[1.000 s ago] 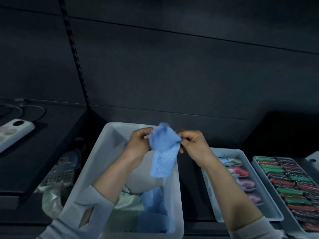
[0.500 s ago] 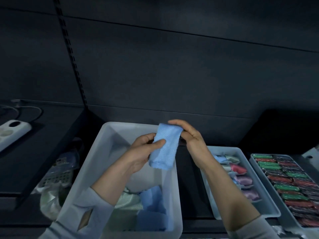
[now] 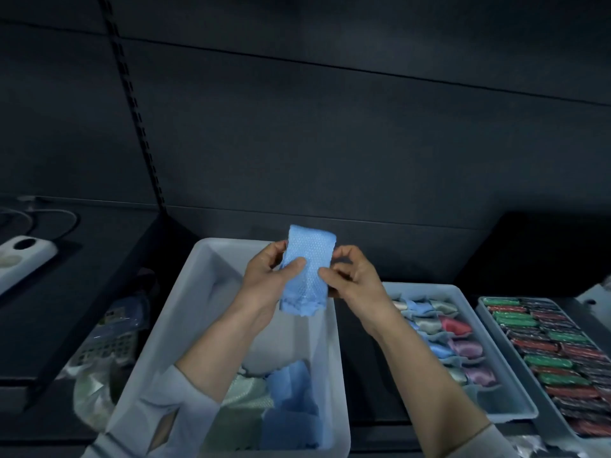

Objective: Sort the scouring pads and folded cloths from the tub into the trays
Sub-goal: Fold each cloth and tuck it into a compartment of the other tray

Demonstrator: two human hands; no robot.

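A folded light blue cloth (image 3: 307, 269) is held upright above the far end of the pale grey tub (image 3: 185, 312). My left hand (image 3: 264, 279) grips its left edge, thumb across the front. My right hand (image 3: 350, 279) pinches its right edge. Lower in the tub lie more blue cloths (image 3: 291, 408) and a pale green one (image 3: 244, 395). To the right, a grey tray (image 3: 509, 404) holds folded cloths in blue, pink, lilac and pale tones. Further right, another tray (image 3: 486, 312) is packed with green and red wrapped scouring pads (image 3: 555, 355).
A dark shelf on the left carries a white power strip (image 3: 23, 256) with a cable. Below it sit plastic-wrapped packs (image 3: 105, 345). A dark wall panel with a slotted rail (image 3: 132, 104) rises behind the tub.
The blue cloth hung loose and was being folded a second ago; now it is a compact folded strip, held by both hands at its sides, slightly higher in view.
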